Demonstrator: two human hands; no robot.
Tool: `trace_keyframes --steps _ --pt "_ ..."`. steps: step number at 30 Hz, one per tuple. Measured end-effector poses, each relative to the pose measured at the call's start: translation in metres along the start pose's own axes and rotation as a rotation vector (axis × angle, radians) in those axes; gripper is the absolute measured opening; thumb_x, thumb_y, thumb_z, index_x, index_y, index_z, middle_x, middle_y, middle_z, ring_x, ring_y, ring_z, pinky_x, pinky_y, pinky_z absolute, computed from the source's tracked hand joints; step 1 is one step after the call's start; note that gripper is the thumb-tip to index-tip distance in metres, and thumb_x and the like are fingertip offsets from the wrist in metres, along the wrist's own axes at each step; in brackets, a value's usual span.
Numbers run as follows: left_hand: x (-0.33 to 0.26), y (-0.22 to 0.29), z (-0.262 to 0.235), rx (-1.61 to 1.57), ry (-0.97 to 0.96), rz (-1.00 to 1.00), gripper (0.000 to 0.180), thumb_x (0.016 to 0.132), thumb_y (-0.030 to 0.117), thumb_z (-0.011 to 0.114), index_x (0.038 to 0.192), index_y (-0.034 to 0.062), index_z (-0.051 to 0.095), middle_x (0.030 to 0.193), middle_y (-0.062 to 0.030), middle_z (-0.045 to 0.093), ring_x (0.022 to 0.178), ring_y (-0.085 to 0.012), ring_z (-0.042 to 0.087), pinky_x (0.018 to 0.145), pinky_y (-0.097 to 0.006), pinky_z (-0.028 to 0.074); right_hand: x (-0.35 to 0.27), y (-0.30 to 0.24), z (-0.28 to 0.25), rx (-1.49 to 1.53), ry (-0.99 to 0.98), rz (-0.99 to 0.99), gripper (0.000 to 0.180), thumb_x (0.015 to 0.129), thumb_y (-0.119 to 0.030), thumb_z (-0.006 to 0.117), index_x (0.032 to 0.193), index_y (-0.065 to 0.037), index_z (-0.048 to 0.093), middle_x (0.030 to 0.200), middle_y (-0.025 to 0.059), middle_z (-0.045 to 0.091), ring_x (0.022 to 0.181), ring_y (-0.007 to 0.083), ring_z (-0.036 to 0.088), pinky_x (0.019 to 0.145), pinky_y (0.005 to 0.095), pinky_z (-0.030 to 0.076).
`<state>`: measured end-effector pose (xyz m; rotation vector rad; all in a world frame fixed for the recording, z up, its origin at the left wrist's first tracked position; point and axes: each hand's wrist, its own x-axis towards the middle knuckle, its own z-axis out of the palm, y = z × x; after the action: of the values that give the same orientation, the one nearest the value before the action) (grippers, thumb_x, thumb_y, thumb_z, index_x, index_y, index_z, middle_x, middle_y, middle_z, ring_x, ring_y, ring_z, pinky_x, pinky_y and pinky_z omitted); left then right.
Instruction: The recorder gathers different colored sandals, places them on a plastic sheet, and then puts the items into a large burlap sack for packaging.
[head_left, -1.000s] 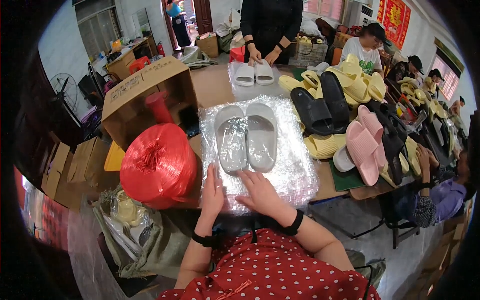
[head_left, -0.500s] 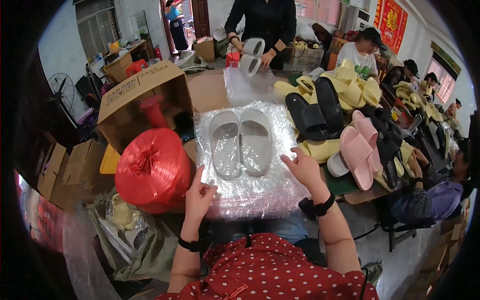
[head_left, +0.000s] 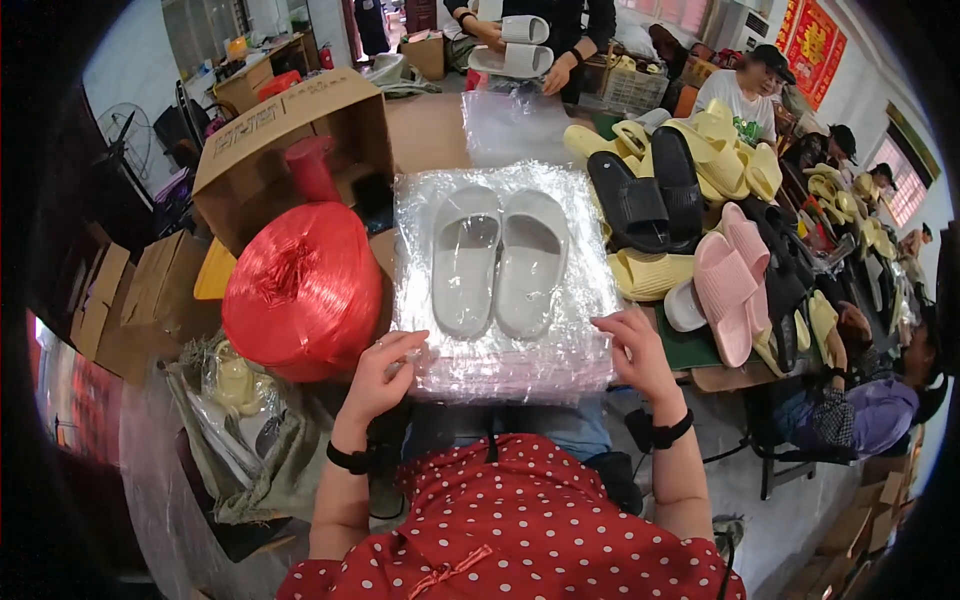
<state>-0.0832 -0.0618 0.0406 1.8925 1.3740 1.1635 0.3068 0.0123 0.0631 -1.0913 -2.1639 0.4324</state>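
A pair of light grey slippers (head_left: 467,265) lies side by side under shiny clear film, apparently inside the top bag of a stack of clear plastic bags (head_left: 480,372). My left hand (head_left: 380,378) is at the near left edge of the stack, thumb and forefinger apart, fingertips touching the film. At the right edge, my right hand (head_left: 640,355) rests bent fingers on the plastic, thumb held apart below them. Neither hand is closed around anything. The slippers' toes under the straps are only partly visible through the glare.
A big roll of red plastic twine (head_left: 300,290) and an open cardboard box (head_left: 230,180) stand left. Black slippers (head_left: 645,205), pink slippers (head_left: 730,285) and yellow slippers (head_left: 715,150) pile up on the right. Across the table a person holds grey slippers (head_left: 522,45); others sit at right.
My left hand has moved lower along the stack's edge, and my right hand has shifted right onto its edge. The person opposite has turned the grey slippers sideways. My view has shifted slightly.
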Motion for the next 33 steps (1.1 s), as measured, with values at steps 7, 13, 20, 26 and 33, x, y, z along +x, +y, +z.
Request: trace_keyframes --steps 7,13,20,26,33 --pt "-0.017 0.005 -0.004 0.092 -0.064 0.015 0.064 0.067 -0.007 0.045 0.13 0.002 0.055 0.125 -0.0197 0.055 0.114 -0.0326 0.056 0.096 -0.035 0.045 -0.002 -0.004 0.002 -0.119 0.065 -0.169 0.025 0.074 -0.006 0.069 0.099 -0.01 0.072 0.091 0.0076 0.06 0.088 0.0286 0.055 0.079 0.0387 0.046" --pt "-0.014 0.006 0.011 0.322 0.074 0.218 0.049 0.07 0.004 0.071 0.118 0.0023 0.062 0.12 -0.0161 0.059 0.113 -0.034 0.054 0.094 -0.041 0.046 0.001 0.003 0.014 -0.025 0.255 -0.007 0.003 0.078 -0.009 0.07 0.079 -0.006 0.071 0.08 0.0071 0.057 0.081 0.026 0.053 0.072 0.0354 0.042" --pt "0.022 0.002 0.026 0.119 0.452 0.286 0.015 0.084 0.004 0.061 0.07 -0.0005 0.065 0.08 -0.0094 0.063 0.081 -0.0243 0.057 0.072 -0.034 0.045 0.007 0.006 0.022 0.089 0.347 0.138 0.014 0.082 -0.011 0.069 0.072 -0.002 0.067 0.071 0.0089 0.054 0.074 0.0251 0.051 0.067 0.0357 0.04" --pt "0.032 -0.027 0.047 0.008 0.438 -0.103 0.032 0.089 0.012 0.062 0.064 -0.0052 0.053 0.056 -0.01 0.049 0.052 -0.0173 0.047 0.053 -0.033 0.037 0.013 0.034 0.049 0.071 0.433 0.287 0.03 0.079 -0.017 0.072 0.062 -0.001 0.054 0.064 0.0111 0.053 0.065 0.0286 0.052 0.062 0.04 0.04" --pt "0.041 0.029 0.044 0.604 0.602 0.245 0.021 0.078 0.005 0.068 0.096 0.0053 0.06 0.116 -0.0127 0.06 0.114 -0.0342 0.052 0.097 -0.047 0.04 0.014 0.031 0.051 -0.105 0.456 0.329 0.03 0.077 -0.019 0.07 0.059 -0.002 0.054 0.066 0.0136 0.055 0.067 0.0338 0.054 0.06 0.0445 0.042"
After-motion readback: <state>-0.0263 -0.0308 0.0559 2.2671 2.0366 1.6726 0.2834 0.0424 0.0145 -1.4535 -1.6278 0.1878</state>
